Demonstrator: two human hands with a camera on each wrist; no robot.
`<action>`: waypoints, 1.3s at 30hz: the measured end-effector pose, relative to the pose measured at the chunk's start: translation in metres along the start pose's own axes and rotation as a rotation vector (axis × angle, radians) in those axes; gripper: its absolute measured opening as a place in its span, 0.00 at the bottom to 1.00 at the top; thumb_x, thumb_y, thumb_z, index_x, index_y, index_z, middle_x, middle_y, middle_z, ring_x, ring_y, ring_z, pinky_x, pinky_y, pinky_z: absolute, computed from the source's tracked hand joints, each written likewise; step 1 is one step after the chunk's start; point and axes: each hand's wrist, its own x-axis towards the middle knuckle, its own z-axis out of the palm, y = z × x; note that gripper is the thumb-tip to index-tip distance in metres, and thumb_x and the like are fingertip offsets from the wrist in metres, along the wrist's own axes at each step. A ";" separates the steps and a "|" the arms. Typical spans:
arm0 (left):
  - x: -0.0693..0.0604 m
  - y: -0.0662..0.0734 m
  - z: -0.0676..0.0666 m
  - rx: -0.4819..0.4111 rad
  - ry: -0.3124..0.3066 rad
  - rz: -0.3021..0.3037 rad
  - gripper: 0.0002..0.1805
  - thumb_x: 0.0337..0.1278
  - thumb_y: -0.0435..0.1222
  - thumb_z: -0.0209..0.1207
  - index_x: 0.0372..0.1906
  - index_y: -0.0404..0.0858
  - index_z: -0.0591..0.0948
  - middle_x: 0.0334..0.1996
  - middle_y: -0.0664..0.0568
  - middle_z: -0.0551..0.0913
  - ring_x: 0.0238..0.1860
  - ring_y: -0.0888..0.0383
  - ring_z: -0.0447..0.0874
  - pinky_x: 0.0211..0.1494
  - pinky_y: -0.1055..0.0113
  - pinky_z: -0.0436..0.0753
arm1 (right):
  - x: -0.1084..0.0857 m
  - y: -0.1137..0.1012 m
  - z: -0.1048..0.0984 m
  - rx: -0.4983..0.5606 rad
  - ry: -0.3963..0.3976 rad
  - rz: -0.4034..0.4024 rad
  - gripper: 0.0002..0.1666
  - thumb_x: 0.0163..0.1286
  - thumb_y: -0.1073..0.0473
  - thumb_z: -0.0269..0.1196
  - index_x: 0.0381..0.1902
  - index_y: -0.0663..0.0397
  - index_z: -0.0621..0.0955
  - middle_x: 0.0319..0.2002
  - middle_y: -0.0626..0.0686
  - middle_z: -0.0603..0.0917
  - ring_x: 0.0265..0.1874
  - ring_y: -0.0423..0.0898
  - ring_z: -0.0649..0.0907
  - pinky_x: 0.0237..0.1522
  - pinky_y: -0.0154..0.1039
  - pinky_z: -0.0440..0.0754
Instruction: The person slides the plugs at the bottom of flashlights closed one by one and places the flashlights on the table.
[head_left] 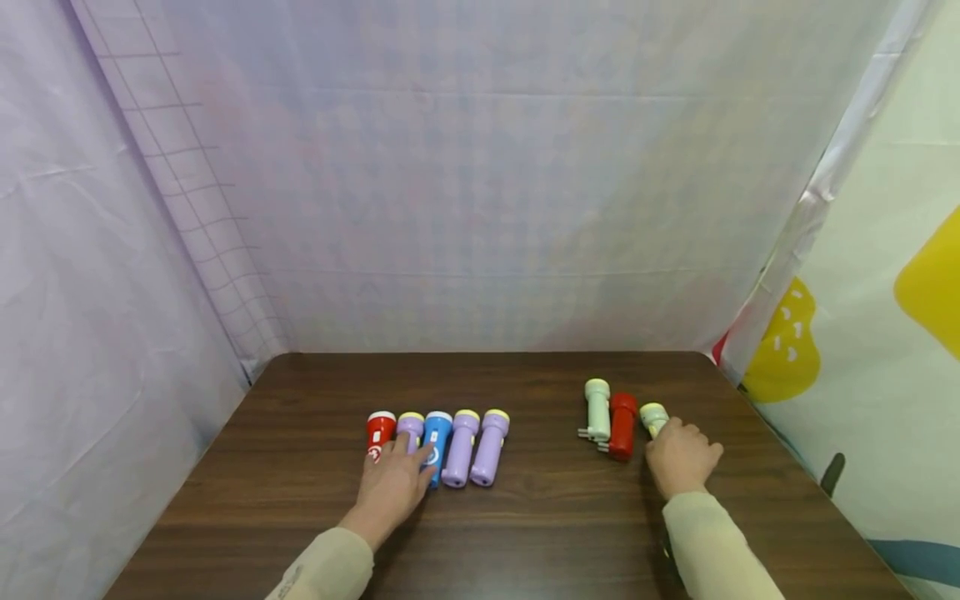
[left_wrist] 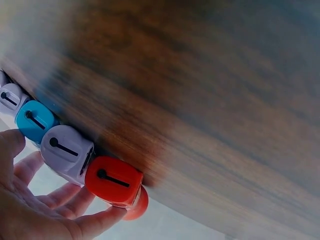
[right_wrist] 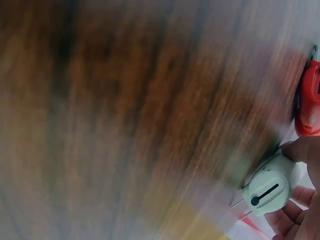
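Head view, our left hand [head_left: 393,483] spread, touching a white-rimmed red flashlight [head_left: 381,427], a lilac flashlight [head_left: 410,425] and a blue flashlight [head_left: 437,427], two purple flashlights [head_left: 461,450] beside, our right hand [head_left: 681,456] gripping a pale green flashlight [head_left: 654,415], an all-red flashlight [head_left: 622,425] near it, cloth [head_left: 487,208] behind the tabletop [head_left: 525,533].

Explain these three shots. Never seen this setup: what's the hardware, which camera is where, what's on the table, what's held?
No robot here: just a person's bare left hand and right hand. The wide picture comes from a camera worn on the head; the two close-ups come from one on each wrist. On the brown table, the left row has a red flashlight, purple flashlight, blue flashlight and two more purple flashlights. The left hand spans the first three. At right are a pale green flashlight, a second red flashlight and another green flashlight, which the right hand grips.
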 end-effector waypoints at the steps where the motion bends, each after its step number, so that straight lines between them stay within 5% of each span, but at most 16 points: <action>1: 0.000 0.000 0.000 0.002 -0.002 0.000 0.21 0.64 0.48 0.62 0.59 0.46 0.83 0.57 0.38 0.74 0.56 0.38 0.76 0.56 0.35 0.72 | 0.000 0.001 0.000 0.005 -0.005 0.009 0.19 0.56 0.60 0.64 0.32 0.75 0.74 0.27 0.73 0.76 0.28 0.70 0.78 0.36 0.68 0.70; 12: 0.000 -0.002 0.001 0.006 0.017 0.015 0.21 0.63 0.48 0.62 0.58 0.45 0.83 0.56 0.38 0.75 0.54 0.39 0.77 0.54 0.37 0.73 | -0.001 0.005 -0.007 0.001 -0.099 0.045 0.19 0.56 0.57 0.64 0.30 0.73 0.77 0.28 0.71 0.77 0.29 0.69 0.79 0.37 0.67 0.70; 19: 0.000 -0.003 0.001 0.003 0.019 0.020 0.21 0.64 0.48 0.62 0.58 0.45 0.83 0.56 0.38 0.75 0.53 0.39 0.77 0.53 0.37 0.73 | -0.005 0.005 -0.006 -0.009 -0.069 0.028 0.17 0.57 0.59 0.62 0.30 0.74 0.77 0.27 0.70 0.76 0.29 0.69 0.79 0.37 0.67 0.70; 27: 0.000 -0.002 0.000 -0.007 0.013 0.018 0.21 0.64 0.48 0.62 0.58 0.45 0.83 0.56 0.38 0.75 0.54 0.38 0.76 0.54 0.37 0.73 | -0.008 0.006 -0.005 -0.041 -0.043 -0.033 0.26 0.56 0.53 0.73 0.33 0.75 0.78 0.28 0.70 0.76 0.30 0.69 0.79 0.37 0.67 0.69; 39: -0.002 0.001 -0.001 0.018 0.018 0.032 0.21 0.64 0.47 0.62 0.58 0.45 0.83 0.53 0.39 0.76 0.52 0.38 0.77 0.51 0.37 0.75 | -0.004 0.009 -0.007 -0.001 -0.056 0.061 0.20 0.61 0.56 0.64 0.32 0.74 0.77 0.28 0.70 0.76 0.28 0.69 0.78 0.36 0.67 0.69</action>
